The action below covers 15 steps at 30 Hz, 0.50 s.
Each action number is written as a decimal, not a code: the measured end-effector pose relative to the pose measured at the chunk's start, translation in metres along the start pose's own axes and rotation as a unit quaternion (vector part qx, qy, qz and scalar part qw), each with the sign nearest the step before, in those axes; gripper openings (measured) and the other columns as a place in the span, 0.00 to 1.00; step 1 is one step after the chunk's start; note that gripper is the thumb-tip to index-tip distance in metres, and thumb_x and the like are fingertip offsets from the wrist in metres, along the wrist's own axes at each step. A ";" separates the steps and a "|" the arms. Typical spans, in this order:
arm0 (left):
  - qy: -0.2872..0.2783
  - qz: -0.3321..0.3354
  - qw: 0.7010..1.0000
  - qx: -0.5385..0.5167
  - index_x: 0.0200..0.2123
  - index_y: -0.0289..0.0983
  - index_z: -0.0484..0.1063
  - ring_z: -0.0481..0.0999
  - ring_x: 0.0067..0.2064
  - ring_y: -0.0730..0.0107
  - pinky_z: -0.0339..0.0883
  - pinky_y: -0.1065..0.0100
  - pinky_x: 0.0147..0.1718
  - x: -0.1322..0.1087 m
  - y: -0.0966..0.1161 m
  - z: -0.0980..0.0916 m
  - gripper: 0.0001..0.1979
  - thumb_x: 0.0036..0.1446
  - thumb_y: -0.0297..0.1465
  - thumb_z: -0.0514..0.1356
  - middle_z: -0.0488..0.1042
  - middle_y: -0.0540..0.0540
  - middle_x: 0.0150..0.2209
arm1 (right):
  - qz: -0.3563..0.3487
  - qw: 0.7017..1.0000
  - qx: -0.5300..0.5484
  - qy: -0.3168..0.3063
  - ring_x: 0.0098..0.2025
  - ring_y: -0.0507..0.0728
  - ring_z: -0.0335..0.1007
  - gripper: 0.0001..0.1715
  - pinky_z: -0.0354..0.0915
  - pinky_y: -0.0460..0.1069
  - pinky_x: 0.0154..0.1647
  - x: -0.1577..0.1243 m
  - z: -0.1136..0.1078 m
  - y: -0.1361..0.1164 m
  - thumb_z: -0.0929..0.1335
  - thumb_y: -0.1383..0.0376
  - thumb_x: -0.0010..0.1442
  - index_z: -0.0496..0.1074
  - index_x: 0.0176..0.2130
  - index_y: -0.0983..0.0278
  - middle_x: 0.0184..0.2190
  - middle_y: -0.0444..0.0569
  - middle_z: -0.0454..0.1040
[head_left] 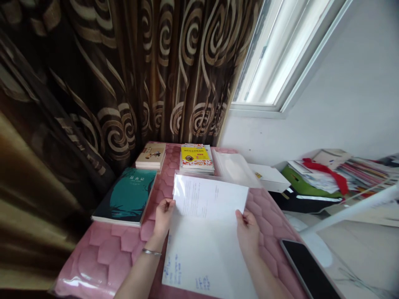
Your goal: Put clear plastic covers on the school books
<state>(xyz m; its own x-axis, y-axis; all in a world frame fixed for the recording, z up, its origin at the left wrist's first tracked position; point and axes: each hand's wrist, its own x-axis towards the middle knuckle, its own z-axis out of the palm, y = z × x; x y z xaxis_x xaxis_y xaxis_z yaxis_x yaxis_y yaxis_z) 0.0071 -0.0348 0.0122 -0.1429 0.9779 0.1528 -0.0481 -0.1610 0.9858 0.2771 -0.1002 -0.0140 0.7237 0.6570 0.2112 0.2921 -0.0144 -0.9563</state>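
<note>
Around the work, the bench [102, 257] shows strips of its pink cover: one runs between the teal-and-black book [129, 197] at the left edge and the left hand [164, 216], another from the right hand [248, 230] out to the right edge. A dark-screened phone [308, 268] lies along that right edge, towards the near corner. Beyond the printed sheet [212, 199], the yellow-topped book stack [197, 155] stands by the far edge, with clear plastic sleeves [235, 168] to its right and tan books [151, 155] at the far left corner.

The printed sheet is over the middle of the bench, its visible part longer crosswise, from hand to hand. Its far side roughly follows the bench's far edge, the right end slightly nearer. Both hands are nearly closed in a pinch, thumbs uppermost: the left on the sheet's left margin, the right on its right.

A white sheet with blue handwriting [202, 253] spreads nearer; whether the two are joined cannot be told. The printed sheet is flat, with a glossy, film-like sheen at its far left corner. The cover is padded in hexagons under shiny clear plastic, and a slim metal bangle [151, 252] rings the left wrist.
</note>
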 end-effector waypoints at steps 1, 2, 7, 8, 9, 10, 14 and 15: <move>0.015 0.001 1.000 0.009 0.24 0.36 0.69 0.66 0.26 0.73 0.60 0.71 0.27 0.000 -0.002 0.003 0.15 0.48 0.43 0.62 0.69 0.52 0.22 | -0.002 1.000 0.002 0.003 0.28 0.56 0.64 0.32 0.61 0.50 0.31 0.000 0.000 0.002 0.66 0.36 0.46 0.66 0.29 0.63 0.26 0.46 0.69; 0.028 0.002 0.999 0.017 0.25 0.36 0.68 0.66 0.25 0.72 0.60 0.71 0.27 -0.001 -0.003 0.005 0.16 0.48 0.44 0.62 0.68 0.52 0.22 | -0.005 1.000 0.004 0.006 0.28 0.56 0.64 0.32 0.61 0.50 0.31 0.000 0.001 0.003 0.66 0.36 0.46 0.66 0.29 0.62 0.26 0.45 0.69; 0.027 0.006 1.000 0.005 0.26 0.37 0.68 0.67 0.26 0.72 0.61 0.70 0.28 -0.003 -0.001 0.008 0.17 0.47 0.45 0.63 0.69 0.51 0.22 | -0.007 1.000 0.001 0.006 0.28 0.56 0.64 0.31 0.61 0.50 0.29 0.000 0.000 -0.002 0.66 0.37 0.46 0.67 0.29 0.62 0.25 0.46 0.70; 0.016 0.004 1.000 -0.006 0.26 0.37 0.68 0.67 0.26 0.72 0.61 0.70 0.28 -0.003 0.000 0.007 0.16 0.47 0.44 0.63 0.69 0.52 0.23 | -0.005 1.000 0.000 0.004 0.28 0.57 0.65 0.31 0.61 0.50 0.29 -0.001 -0.001 -0.004 0.66 0.37 0.46 0.67 0.29 0.62 0.26 0.46 0.70; 0.008 0.002 1.000 -0.017 0.27 0.37 0.68 0.68 0.26 0.72 0.61 0.71 0.28 -0.003 0.001 0.006 0.16 0.46 0.44 0.64 0.69 0.52 0.23 | -0.002 1.000 0.000 0.002 0.28 0.57 0.65 0.31 0.61 0.50 0.29 -0.001 -0.001 -0.006 0.66 0.37 0.46 0.67 0.29 0.62 0.26 0.47 0.71; 0.008 0.002 1.000 -0.027 0.27 0.37 0.68 0.67 0.26 0.72 0.61 0.71 0.28 -0.003 0.001 0.006 0.16 0.46 0.43 0.64 0.69 0.52 0.23 | -0.001 1.000 0.000 0.001 0.28 0.57 0.65 0.31 0.61 0.50 0.28 -0.002 -0.002 -0.008 0.66 0.37 0.46 0.68 0.29 0.62 0.25 0.47 0.71; 0.043 0.000 0.998 -0.040 0.24 0.37 0.68 0.65 0.24 0.74 0.60 0.71 0.27 0.001 -0.001 0.009 0.15 0.43 0.42 0.65 0.68 0.53 0.21 | -0.001 1.000 0.005 0.007 0.27 0.57 0.65 0.31 0.61 0.50 0.28 -0.003 -0.002 -0.012 0.67 0.38 0.46 0.68 0.29 0.62 0.25 0.47 0.72; 0.050 -0.003 0.998 -0.038 0.23 0.37 0.67 0.65 0.24 0.74 0.60 0.71 0.27 0.001 -0.002 0.010 0.15 0.43 0.42 0.65 0.68 0.53 0.21 | -0.002 1.000 0.006 0.008 0.27 0.57 0.65 0.31 0.61 0.50 0.28 -0.003 -0.002 -0.011 0.67 0.38 0.46 0.68 0.29 0.62 0.25 0.47 0.72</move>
<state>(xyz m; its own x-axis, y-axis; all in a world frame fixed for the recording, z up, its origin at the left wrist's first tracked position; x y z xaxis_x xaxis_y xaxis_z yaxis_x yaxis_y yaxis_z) 0.0174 -0.0321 0.0109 -0.2397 0.9614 0.1349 -0.1238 -0.1681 0.9780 0.2727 -0.1039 -0.0033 0.7329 0.6446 0.2175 0.2868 -0.0029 -0.9580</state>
